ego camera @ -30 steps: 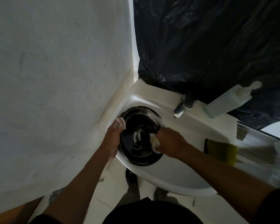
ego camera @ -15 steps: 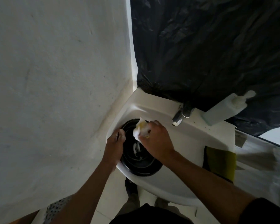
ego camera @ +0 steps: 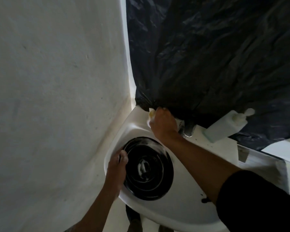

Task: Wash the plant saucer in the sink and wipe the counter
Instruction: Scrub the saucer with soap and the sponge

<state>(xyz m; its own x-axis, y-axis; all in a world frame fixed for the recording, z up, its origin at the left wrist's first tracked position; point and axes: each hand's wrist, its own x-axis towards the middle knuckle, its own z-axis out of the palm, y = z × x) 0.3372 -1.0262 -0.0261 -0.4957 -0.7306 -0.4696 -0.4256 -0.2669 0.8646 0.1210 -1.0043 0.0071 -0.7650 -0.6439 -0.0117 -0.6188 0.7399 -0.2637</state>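
Observation:
A round black plant saucer (ego camera: 149, 169) lies in the white sink (ego camera: 166, 213), streaked with soap foam. My left hand (ego camera: 116, 168) grips the saucer's left rim. At the sink's back ledge, just left of the tap (ego camera: 188, 129), my right hand (ego camera: 164, 123) is closed around a foamy yellow sponge (ego camera: 150, 114), well clear of the saucer. Most of the sponge is hidden inside the fist.
A white pump soap bottle (ego camera: 228, 125) stands on the ledge right of the tap. Black plastic sheeting (ego camera: 216, 56) hangs behind the sink. A white wall (ego camera: 57, 81) closes the left side. The counter (ego camera: 266, 164) runs off to the right.
My right hand has lifted the sponge off the saucer and carried it back to the ledge by the tap. The left hand has stayed on the saucer's rim.

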